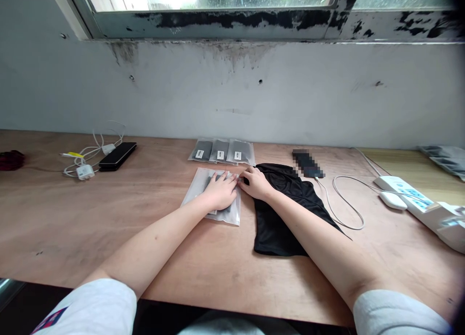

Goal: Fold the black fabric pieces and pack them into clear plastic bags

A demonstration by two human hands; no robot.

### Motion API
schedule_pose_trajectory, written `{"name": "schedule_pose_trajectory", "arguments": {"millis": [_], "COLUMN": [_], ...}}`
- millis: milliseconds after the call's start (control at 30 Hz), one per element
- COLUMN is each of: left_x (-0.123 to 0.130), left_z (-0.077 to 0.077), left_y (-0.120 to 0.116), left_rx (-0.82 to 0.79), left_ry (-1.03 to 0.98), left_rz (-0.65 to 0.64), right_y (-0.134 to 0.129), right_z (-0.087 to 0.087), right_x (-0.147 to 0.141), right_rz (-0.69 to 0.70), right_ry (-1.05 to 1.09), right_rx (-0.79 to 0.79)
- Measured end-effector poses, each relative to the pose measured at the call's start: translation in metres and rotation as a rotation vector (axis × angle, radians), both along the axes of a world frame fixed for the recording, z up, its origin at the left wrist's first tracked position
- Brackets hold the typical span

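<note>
- Head camera view: we look down on a person's bare left hand [219, 193] lying flat on a translucent plastic bag [193, 195], which rests on a light-brown plywood table [90, 223].
- Left-hand fingers [225, 176] lie slightly apart across the bag's far half, clamped on nothing that we can see.
- We find the right hand [256, 183] just beside it, its fingers [244, 176] drawn together at the bag's upper right corner; we cannot tell whether they grip the plastic.
- We see the bag directly beneath the left palm, so the left hand is the nearer; its long axis runs from the far side of the table toward the person, leaning slightly.
- Through the film we make out a dark folded item [227, 212], partly hidden by the left hand.
- A crumpled black fabric garment [276, 223] lies to the right of the bag, under the right wrist's edge.
- Three sealed grey packets with white labels [220, 151] stand in a row beyond the bag.
- Also on the table, we note a black smartphone [118, 155] beside tangled white charging cables [89, 155], a pixelated phone [307, 163], and a white power strip [403, 194].
</note>
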State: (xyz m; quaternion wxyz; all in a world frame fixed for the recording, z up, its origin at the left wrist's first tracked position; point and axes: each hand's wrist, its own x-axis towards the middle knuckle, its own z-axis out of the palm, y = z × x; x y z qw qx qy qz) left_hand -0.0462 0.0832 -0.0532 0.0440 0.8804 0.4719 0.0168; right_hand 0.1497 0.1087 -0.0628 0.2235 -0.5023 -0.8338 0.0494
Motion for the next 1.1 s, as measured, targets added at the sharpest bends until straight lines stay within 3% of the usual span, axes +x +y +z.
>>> {"name": "schedule_pose_trajectory", "arguments": {"millis": [300, 567, 800, 1100], "left_x": [0.000, -0.001, -0.001, 0.000], "left_z": [0.002, -0.001, 0.002, 0.001], "left_y": [0.000, 0.000, -0.002, -0.001], "left_rx": [-0.001, 0.034, 0.044, 0.048], "left_ry": [-0.023, -0.032, -0.021, -0.039], "left_rz": [0.018, 0.022, 0.025, 0.034], "right_y": [-0.001, -0.005, -0.007, -0.010], "right_z": [0.002, 0.009, 0.016, 0.027], "right_x": [0.001, 0.007, 0.011, 0.011], "right_rz": [0.090, 0.353, 0.472, 0.588], "right_ry": [0.097, 0.207, 0.273, 0.193], "right_rx": [-0.077, -0.200, -0.388, -0.617]}}
